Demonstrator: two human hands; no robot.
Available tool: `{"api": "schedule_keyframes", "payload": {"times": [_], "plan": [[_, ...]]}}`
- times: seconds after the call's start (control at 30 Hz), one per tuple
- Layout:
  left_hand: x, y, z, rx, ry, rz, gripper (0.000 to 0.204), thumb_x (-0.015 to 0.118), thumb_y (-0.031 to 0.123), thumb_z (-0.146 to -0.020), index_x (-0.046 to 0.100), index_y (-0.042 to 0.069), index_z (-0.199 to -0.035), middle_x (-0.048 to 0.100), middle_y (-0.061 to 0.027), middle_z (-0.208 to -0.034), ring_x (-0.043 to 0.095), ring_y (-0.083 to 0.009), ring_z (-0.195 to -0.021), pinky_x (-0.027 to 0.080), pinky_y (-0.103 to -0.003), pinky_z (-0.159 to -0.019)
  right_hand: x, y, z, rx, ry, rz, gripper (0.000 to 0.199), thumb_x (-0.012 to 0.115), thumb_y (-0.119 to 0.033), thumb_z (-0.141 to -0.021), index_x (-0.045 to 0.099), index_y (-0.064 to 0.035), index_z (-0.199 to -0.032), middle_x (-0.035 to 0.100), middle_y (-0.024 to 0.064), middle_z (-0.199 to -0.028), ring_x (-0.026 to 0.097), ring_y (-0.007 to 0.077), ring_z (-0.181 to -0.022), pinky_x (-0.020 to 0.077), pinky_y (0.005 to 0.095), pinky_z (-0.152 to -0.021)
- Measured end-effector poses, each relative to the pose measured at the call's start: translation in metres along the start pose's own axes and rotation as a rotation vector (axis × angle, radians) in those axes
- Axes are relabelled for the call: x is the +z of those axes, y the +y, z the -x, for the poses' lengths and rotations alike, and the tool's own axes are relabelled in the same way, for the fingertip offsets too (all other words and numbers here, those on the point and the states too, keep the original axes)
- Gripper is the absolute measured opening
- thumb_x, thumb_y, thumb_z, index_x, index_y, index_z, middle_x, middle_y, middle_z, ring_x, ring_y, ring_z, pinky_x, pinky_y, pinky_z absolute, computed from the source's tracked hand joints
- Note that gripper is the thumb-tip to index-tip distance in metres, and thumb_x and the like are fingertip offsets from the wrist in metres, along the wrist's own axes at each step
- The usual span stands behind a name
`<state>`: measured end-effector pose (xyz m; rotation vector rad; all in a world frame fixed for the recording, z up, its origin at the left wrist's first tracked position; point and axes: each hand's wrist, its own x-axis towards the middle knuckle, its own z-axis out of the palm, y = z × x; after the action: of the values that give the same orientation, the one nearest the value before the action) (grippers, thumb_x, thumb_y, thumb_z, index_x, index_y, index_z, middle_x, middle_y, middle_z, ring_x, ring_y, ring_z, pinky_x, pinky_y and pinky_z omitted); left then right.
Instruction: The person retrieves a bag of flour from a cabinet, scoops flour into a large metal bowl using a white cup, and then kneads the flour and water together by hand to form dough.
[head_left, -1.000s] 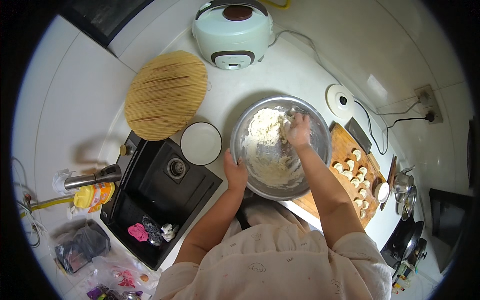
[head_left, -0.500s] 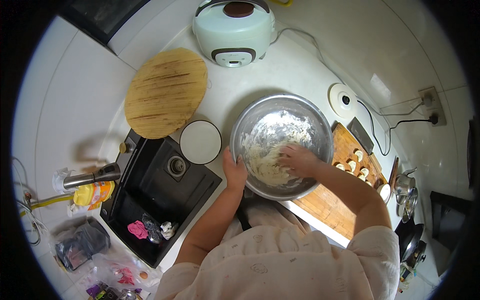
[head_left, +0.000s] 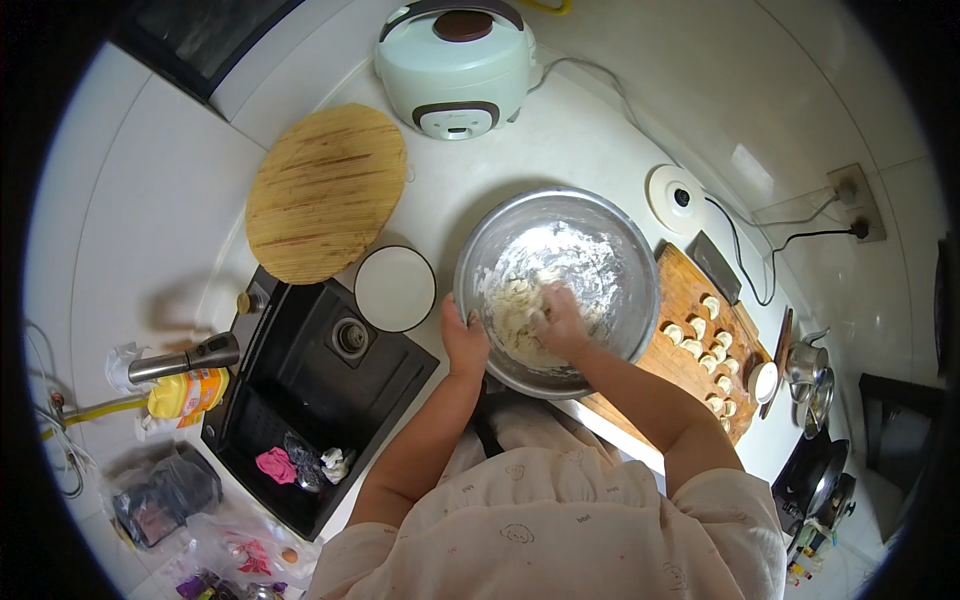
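A wide steel mixing bowl [head_left: 640, 250] stands at the counter's front edge. Its inner wall is smeared with white flour. Shaggy, pale dough [head_left: 515, 315] lies in the left and near part of it. My left hand [head_left: 466, 340] grips the bowl's left rim, thumb on the near side of the edge. Inside the bowl, my right hand [head_left: 563, 325] presses into the dough with curled fingers; motion blurs them a little, and the dough partly hides the fingertips.
Right of the bowl, a wooden board [head_left: 655, 385] bears several crescent dumplings [head_left: 692, 347], near a cleaver [head_left: 713, 268] and a small white bowl [head_left: 763, 382]. A white bowl [head_left: 395, 289] stands beside the black sink [head_left: 300, 400]. Behind are a round wooden lid [head_left: 325, 195] and a rice cooker [head_left: 455, 75].
My right hand has moved left across the bowl, and its spread fingers have curled into the dough. More dumplings show past my right arm. My left hand keeps its hold on the rim.
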<state>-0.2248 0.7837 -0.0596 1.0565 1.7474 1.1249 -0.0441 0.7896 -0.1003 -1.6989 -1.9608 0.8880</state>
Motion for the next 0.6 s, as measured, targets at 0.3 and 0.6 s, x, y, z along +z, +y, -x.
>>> {"api": "schedule_keyframes", "payload": {"times": [0.3,0.6], "plan": [[0.002,-0.01,-0.002,0.005,0.031,-0.037,0.038,0.048,-0.007,-0.079,0.041,-0.003,-0.116,0.053,-0.0134,-0.106,0.052,-0.0212,-0.097,0.039,-0.03,-0.085,-0.01,-0.039,-0.006,-0.501,-0.174,0.549,0.044,0.064,-0.022,-0.067,0.055,-0.0234,-0.11,0.046,0.0087,-0.119,0.043,0.0328,-0.108,0.0375,0.0476,-0.086],[0.0,-0.01,0.001,0.032,0.043,0.025,0.038,0.048,-0.009,-0.075,0.044,-0.004,-0.113,0.053,-0.0176,-0.103,0.052,-0.0288,-0.097,0.038,-0.033,-0.087,0.002,-0.048,-0.05,-0.231,-0.205,0.48,0.032,0.06,-0.013,-0.07,0.057,-0.0145,-0.102,0.053,0.0087,-0.102,0.053,0.026,-0.093,0.0455,0.034,-0.078]]}}
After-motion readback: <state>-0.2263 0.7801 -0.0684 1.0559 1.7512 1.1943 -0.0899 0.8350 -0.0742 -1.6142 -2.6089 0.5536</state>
